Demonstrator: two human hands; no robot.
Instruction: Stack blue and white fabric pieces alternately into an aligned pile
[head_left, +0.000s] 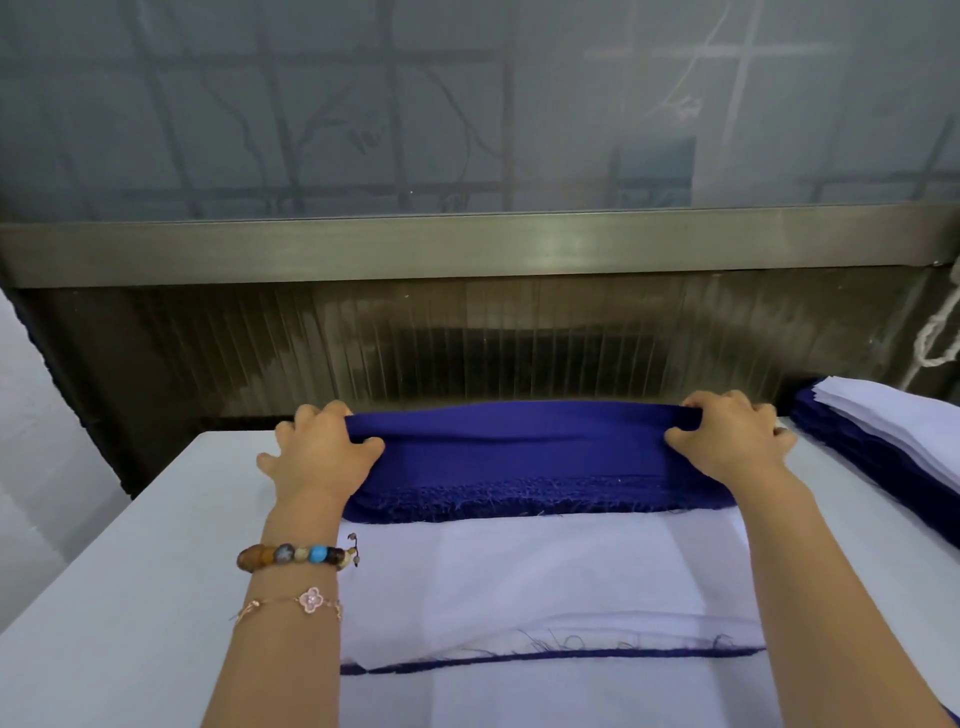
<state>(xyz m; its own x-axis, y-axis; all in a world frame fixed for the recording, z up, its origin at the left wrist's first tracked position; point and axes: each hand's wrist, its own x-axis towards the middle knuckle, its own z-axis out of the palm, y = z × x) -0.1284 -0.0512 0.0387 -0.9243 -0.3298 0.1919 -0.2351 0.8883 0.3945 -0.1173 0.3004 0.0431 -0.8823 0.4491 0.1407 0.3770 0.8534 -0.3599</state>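
A blue fabric piece (519, 452) stretches between my two hands over the far end of the pile. My left hand (322, 452) grips its left end and my right hand (727, 436) grips its right end, fingers curled over the cloth. Its frayed near edge hangs down onto the pile. Below it lies a white fabric piece (545, 577), the top of the stacked pile, with a thin blue layer (571, 656) showing at the near edge and more white cloth beneath.
The pile lies on a white table (130, 571). At the right edge sits another stack of blue and white pieces (893, 441). A dark ribbed wall panel (467, 343) and a metal ledge stand behind the table. A white cord hangs at far right.
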